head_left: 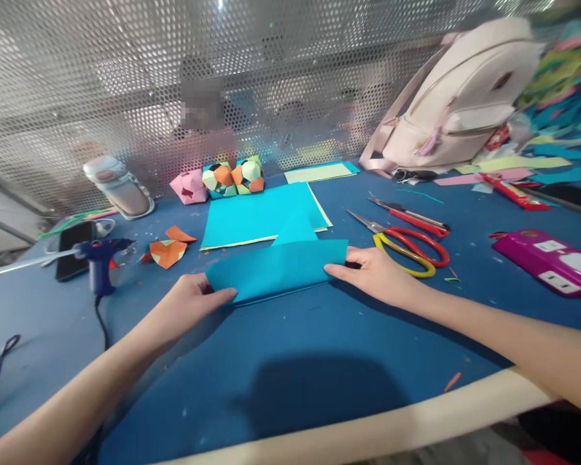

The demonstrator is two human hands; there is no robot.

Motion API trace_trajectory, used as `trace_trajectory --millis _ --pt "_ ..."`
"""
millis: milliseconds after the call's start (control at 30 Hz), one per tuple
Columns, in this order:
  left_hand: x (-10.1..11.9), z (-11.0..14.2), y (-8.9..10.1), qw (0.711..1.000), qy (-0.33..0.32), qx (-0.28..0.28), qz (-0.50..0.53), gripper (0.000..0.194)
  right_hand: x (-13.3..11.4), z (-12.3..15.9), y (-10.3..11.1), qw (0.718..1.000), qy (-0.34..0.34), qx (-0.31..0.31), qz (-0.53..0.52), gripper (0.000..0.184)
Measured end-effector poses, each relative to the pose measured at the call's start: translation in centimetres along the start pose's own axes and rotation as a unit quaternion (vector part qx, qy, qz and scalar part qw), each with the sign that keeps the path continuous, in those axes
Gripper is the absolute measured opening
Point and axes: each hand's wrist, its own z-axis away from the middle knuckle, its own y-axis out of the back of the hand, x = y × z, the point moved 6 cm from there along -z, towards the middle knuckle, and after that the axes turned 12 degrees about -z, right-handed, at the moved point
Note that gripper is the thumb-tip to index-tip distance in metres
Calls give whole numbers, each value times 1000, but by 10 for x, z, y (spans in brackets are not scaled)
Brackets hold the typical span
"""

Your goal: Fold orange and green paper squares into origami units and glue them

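Observation:
A folded sheet of turquoise paper is held just above the blue table in front of me. At its left end my left hand grips the edge, thumb on the near face and fingers behind. My right hand pinches the opposite end the same way. Behind the held sheet lies a stack of turquoise and pale paper. Scissors with red and yellow handles rest just beyond my right hand, beside a red utility knife.
To the left stand a blue glue gun, a phone and a bottle. Folded paper balls line the metal mesh. At right are a pale backpack, a purple power strip and paper strips.

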Motion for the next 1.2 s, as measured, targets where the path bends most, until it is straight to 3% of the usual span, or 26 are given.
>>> trace_trajectory --millis 100,333,467,600,1200 --pt "-5 -3 0 999 1 13 35 32 4 -1 0 999 -28 9 21 50" --pt "-11 0 -8 994 5 -48 101 29 7 -1 -2 998 -48 5 40 52" --pt "-11 2 -5 998 -4 -17 56 26 10 1 -3 996 -64 7 57 52" --pt "-14 2 1 998 -10 38 -40 34 10 2 -4 994 -81 13 77 53" --pt "-6 5 0 993 -23 59 -98 32 7 -2 -4 991 -73 17 113 55"
